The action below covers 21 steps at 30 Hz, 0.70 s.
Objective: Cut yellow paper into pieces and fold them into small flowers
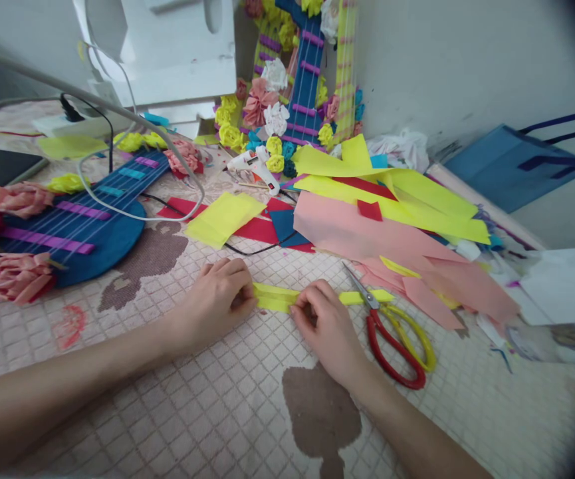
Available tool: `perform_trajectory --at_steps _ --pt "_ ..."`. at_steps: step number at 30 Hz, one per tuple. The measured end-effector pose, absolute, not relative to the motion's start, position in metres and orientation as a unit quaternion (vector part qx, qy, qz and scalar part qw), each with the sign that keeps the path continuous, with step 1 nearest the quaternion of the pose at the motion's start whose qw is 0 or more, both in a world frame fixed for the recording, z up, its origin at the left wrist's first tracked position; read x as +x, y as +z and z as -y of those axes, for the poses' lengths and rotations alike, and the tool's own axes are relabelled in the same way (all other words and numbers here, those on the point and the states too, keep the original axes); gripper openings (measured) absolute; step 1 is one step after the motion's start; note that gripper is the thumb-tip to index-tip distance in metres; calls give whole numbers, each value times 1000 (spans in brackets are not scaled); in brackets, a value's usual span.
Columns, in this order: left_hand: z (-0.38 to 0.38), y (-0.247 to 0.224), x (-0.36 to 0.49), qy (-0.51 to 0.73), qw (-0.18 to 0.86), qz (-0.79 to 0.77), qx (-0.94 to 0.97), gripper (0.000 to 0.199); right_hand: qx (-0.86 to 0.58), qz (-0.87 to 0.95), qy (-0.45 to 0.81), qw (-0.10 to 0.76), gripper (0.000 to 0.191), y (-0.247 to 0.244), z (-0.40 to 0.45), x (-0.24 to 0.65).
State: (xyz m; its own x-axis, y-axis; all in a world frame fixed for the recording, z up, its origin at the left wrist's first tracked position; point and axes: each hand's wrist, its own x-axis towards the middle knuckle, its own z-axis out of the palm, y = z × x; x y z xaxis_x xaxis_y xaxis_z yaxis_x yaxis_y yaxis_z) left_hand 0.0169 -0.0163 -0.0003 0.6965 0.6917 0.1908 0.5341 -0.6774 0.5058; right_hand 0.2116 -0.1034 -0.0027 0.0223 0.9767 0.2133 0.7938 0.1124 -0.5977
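A narrow yellow paper strip [276, 297], creased along its length, lies low over the table between my hands. My left hand [221, 293] pinches its left end, fingers curled and thumb pressed in. Further right, my right hand [324, 316] pinches the same strip, and a piece of yellow shows beyond its knuckles. Whether that piece belongs to the same strip, I cannot tell. Just right of my right hand lie scissors [389, 332] with one red and one yellow handle, blades pointing up and left, over the yellow piece's end.
A blue paper guitar [112, 219] with pink paper flowers lies at left, a white cable [142, 120] arching over it. Behind the hands are yellow squares [225, 218], a white glue gun [257, 166] and pink sheets [367, 229]. More decorated guitars [307, 73] lean at the wall.
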Motion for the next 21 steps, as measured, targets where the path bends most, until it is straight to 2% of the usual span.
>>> perform_trajectory --at_steps 2,8,13,15,21 --pt "17 -2 17 208 223 -350 886 4 -647 680 157 307 15 -1 104 211" --pt "18 1 17 187 260 -336 886 18 -631 689 193 299 21 2 104 211" --pt "17 10 17 159 277 -343 883 19 -639 677 186 316 13 1 104 209" --pt "18 11 18 158 264 -351 885 17 -646 672 179 314 8 0 103 208" --pt "20 -3 21 206 196 -378 881 8 -670 656 152 313 14 -6 104 206"
